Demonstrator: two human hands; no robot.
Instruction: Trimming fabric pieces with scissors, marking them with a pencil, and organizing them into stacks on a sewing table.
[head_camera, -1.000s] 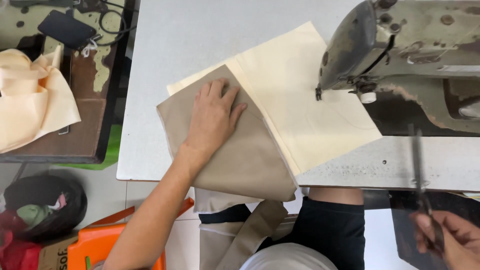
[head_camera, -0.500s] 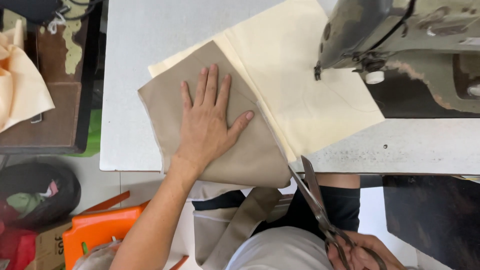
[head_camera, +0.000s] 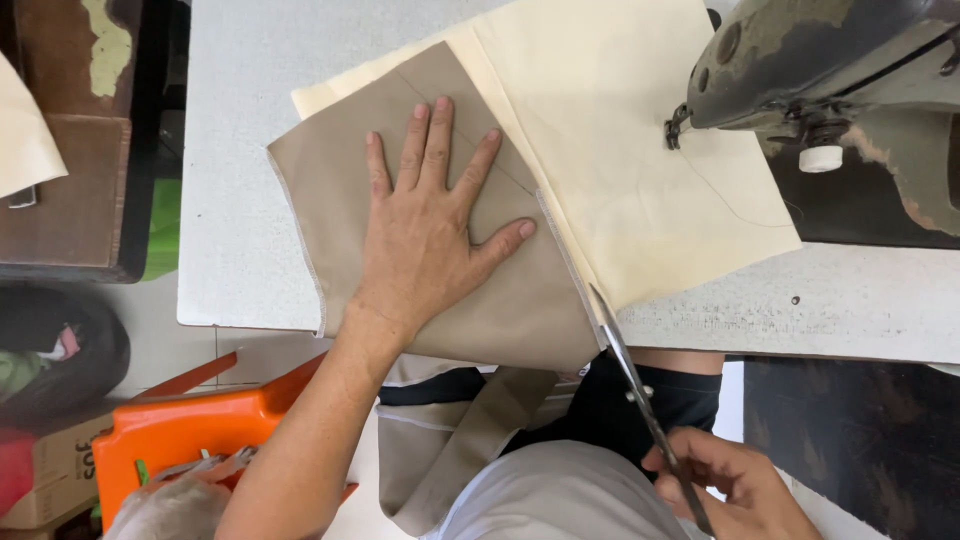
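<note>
My left hand (head_camera: 425, 240) lies flat, fingers spread, on tan cloth (head_camera: 500, 300) mid-desk (head_camera: 240, 200); my right hand (head_camera: 735, 485), lower right, grips scissors (head_camera: 640, 400). Brown carton (head_camera: 45, 475) sits lower left.

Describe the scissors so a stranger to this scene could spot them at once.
Start at the grey sewing table and find its near edge, where the tan cloth meets the cream cloth. The scissors slant down from that seam to the right hand: the only long metal blades here.
</note>
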